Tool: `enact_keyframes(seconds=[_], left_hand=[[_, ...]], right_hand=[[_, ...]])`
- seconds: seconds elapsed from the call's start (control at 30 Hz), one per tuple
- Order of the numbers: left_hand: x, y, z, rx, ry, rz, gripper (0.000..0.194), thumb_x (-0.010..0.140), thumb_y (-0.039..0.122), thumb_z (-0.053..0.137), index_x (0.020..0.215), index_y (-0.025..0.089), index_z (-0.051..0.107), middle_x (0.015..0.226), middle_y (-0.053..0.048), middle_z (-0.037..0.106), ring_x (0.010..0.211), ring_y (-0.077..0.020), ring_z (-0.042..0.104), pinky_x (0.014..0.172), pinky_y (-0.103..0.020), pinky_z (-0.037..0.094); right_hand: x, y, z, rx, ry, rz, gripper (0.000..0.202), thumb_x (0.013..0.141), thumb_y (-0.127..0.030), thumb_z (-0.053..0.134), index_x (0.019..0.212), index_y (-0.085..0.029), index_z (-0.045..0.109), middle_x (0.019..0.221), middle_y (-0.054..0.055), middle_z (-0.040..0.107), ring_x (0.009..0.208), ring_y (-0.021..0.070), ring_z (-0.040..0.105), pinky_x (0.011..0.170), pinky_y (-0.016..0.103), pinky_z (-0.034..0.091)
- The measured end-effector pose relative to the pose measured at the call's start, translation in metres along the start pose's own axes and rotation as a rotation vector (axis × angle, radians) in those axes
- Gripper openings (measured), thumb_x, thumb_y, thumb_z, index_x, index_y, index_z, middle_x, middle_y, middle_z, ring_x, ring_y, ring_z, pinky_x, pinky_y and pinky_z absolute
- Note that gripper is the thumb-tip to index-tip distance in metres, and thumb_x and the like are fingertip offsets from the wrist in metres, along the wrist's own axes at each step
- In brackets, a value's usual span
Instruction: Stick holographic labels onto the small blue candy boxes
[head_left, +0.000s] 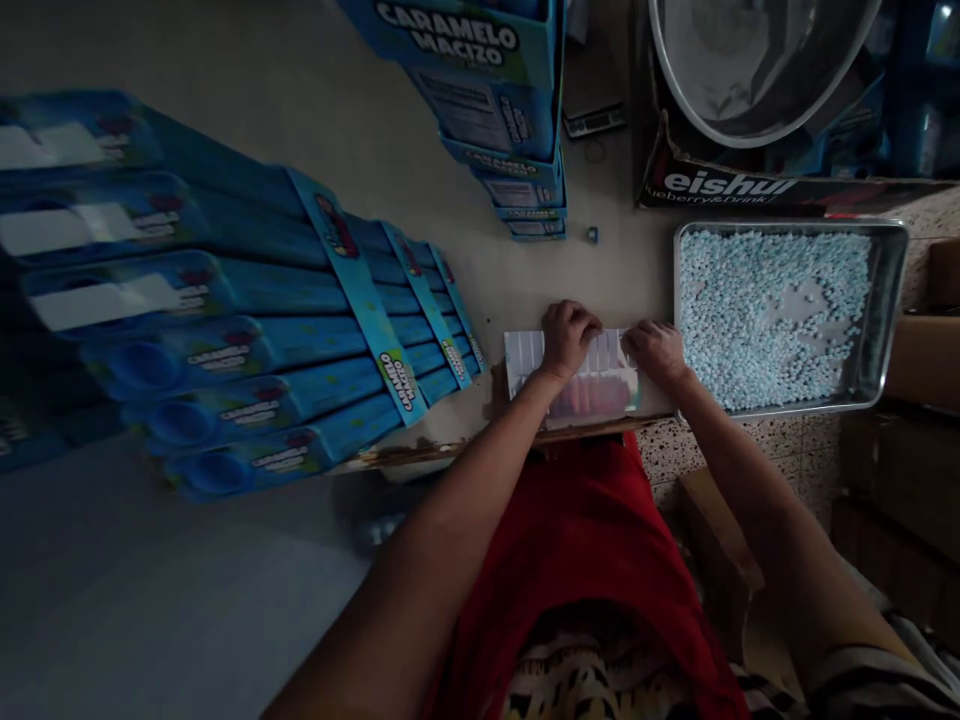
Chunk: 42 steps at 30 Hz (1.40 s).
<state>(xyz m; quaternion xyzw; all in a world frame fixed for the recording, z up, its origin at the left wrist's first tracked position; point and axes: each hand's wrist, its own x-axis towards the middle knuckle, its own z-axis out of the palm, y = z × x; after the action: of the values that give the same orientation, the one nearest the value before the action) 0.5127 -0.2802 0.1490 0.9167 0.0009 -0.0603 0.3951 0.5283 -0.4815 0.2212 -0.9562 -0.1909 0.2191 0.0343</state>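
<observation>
A flat white sheet of ribbed plastic tubes (525, 358), with a pinkish lower part, lies at the table's near edge. My left hand (568, 336) rests on its middle with fingers curled down onto it. My right hand (657, 350) presses its right end, next to a metal tray (889, 300) full of small pale blue candies (765, 310). Both hands touch the sheet; whether they pinch anything small is too dim to tell.
Long blue "Caramelo Macizo" boxes (247, 340) lie stacked on the table's left. More blue boxes (495, 90) stand piled at the back centre. A large metal bowl (750, 60) sits in a carton (720, 185) at the back right. Cardboard boxes (922, 400) stand on the floor to the right.
</observation>
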Motion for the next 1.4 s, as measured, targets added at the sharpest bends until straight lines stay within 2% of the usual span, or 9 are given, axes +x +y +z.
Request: enact_keyframes(seconds=[0.4,0.57,0.7,0.83,0.93,1.0,1.13,1.27,1.4], left_hand=[[-0.01,-0.007,0.003,0.065,-0.027,0.064,0.022,0.103,0.04,0.063,0.103,0.026,0.08,0.119,-0.012,0.066,0.118,-0.0307,0.052,0.109,-0.049,0.036],[-0.01,-0.002,-0.001,0.07,-0.11,0.019,0.026,0.105,0.042,0.057,0.106,0.028,0.079,0.125,-0.012,0.066,0.124,-0.0319,0.05,0.112,-0.049,0.032],[-0.006,0.0,0.0,0.036,-0.109,-0.006,0.025,0.104,0.041,0.059,0.103,0.027,0.079,0.125,-0.012,0.067,0.124,-0.0319,0.05,0.112,-0.049,0.032],[0.0,0.009,-0.009,-0.056,-0.112,-0.046,0.016,0.099,0.031,0.065,0.093,0.025,0.079,0.119,-0.012,0.071,0.122,-0.0307,0.056,0.113,-0.05,0.037],[-0.011,0.028,-0.03,-0.243,-0.053,-0.126,0.019,0.099,0.036,0.066,0.091,0.022,0.076,0.109,-0.011,0.075,0.113,-0.0272,0.064,0.109,-0.046,0.045],[-0.029,0.047,-0.053,-0.527,-0.002,-0.25,0.039,0.103,0.054,0.058,0.099,0.02,0.076,0.105,-0.011,0.076,0.104,-0.0252,0.069,0.101,-0.043,0.052],[-0.067,0.088,-0.11,-1.064,-0.179,-0.354,0.084,0.092,0.091,0.042,0.127,0.019,0.069,0.115,-0.015,0.076,0.1,-0.0267,0.075,0.084,-0.041,0.062],[-0.08,0.114,-0.151,-1.056,-0.2,-0.177,0.08,0.075,0.07,0.086,0.139,0.029,0.06,0.14,-0.014,0.067,0.119,-0.0272,0.07,0.097,-0.042,0.062],[-0.078,0.121,-0.163,-0.992,-0.132,-0.122,0.046,0.08,0.052,0.088,0.113,0.024,0.072,0.119,-0.008,0.072,0.114,-0.0236,0.07,0.102,-0.044,0.061]], right_hand=[[0.012,-0.004,-0.016,-0.056,-0.14,-0.115,0.031,0.104,-0.021,0.05,0.111,-0.008,0.078,0.111,0.02,0.076,0.095,0.0256,0.066,0.082,0.036,0.039],[-0.065,-0.022,-0.022,0.23,-0.401,-0.255,0.012,0.092,-0.012,0.067,0.09,-0.013,0.079,0.095,0.012,0.078,0.08,0.019,0.066,0.072,0.029,0.041],[-0.122,-0.028,-0.033,0.778,-0.193,0.08,0.005,0.08,-0.019,0.073,0.083,-0.018,0.077,0.075,0.0,0.073,0.064,0.0117,0.059,0.061,0.022,0.04],[-0.103,-0.029,-0.058,1.167,0.026,0.363,0.017,0.076,-0.033,0.071,0.068,-0.019,0.067,0.06,-0.004,0.061,0.055,0.0101,0.051,0.054,0.022,0.038],[-0.08,-0.04,-0.079,1.398,0.092,0.367,0.023,0.076,-0.039,0.074,0.067,-0.02,0.064,0.058,-0.004,0.059,0.054,0.0094,0.05,0.057,0.024,0.042],[-0.075,-0.051,-0.093,1.494,0.092,0.336,0.025,0.077,-0.042,0.074,0.067,-0.021,0.063,0.057,-0.004,0.058,0.053,0.0092,0.049,0.057,0.024,0.044],[-0.085,-0.076,-0.12,1.336,0.15,0.331,0.021,0.077,-0.04,0.073,0.069,-0.021,0.067,0.059,-0.003,0.06,0.052,0.0103,0.049,0.053,0.025,0.04],[-0.093,-0.094,-0.143,0.861,0.367,0.26,0.003,0.075,-0.023,0.07,0.073,-0.022,0.072,0.065,-0.001,0.066,0.058,0.012,0.055,0.058,0.026,0.04],[-0.091,-0.103,-0.155,0.772,0.355,0.165,0.005,0.078,-0.022,0.071,0.073,-0.022,0.073,0.064,-0.002,0.067,0.057,0.0114,0.054,0.058,0.026,0.04]])
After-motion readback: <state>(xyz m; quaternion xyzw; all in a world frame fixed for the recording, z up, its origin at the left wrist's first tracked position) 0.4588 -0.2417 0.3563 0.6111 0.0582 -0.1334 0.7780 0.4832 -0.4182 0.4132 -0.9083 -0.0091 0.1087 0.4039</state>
